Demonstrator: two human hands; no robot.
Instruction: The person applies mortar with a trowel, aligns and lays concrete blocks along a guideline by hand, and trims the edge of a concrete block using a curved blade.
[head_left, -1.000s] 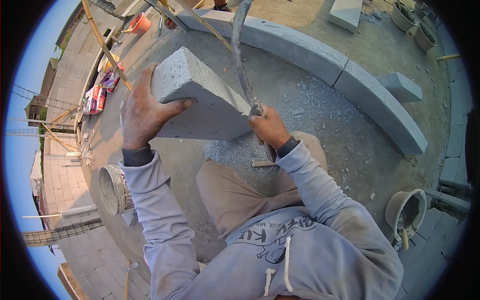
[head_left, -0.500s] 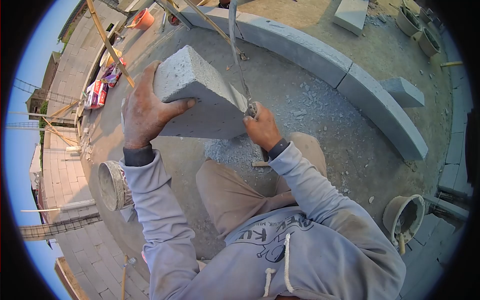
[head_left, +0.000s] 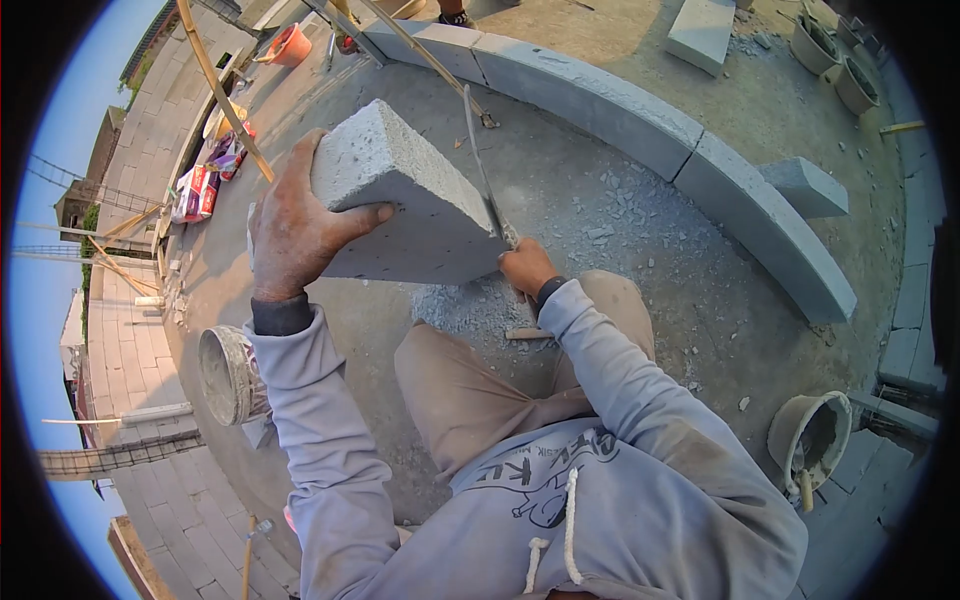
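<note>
My left hand (head_left: pixel 298 222) is wrapped round the upper left end of a light grey aerated concrete block (head_left: pixel 410 235), its thumb over the near face. The block stands tilted in front of my knees. My right hand (head_left: pixel 528 270) is closed on the handle of a machete (head_left: pixel 488 185), whose long narrow blade points up and away along the block's right edge. I cannot tell whether the blade touches the block. A pile of pale crumbs (head_left: pixel 465 305) lies under the block, with a short wooden piece (head_left: pixel 528 334) beside it.
A curved row of blocks (head_left: pixel 600 100) runs from far left to right. Chips (head_left: pixel 625 215) litter the floor. Buckets stand left (head_left: pixel 228 375) and right (head_left: pixel 808 440). Bamboo poles (head_left: pixel 215 80), an orange bucket (head_left: pixel 288 46) and bags (head_left: pixel 195 193) are at far left. A person's foot (head_left: pixel 455 18) shows at the top.
My right hand has moved slightly right and down, and the machete's tip sits lower in view. The block and my left hand have shifted slightly down and right.
</note>
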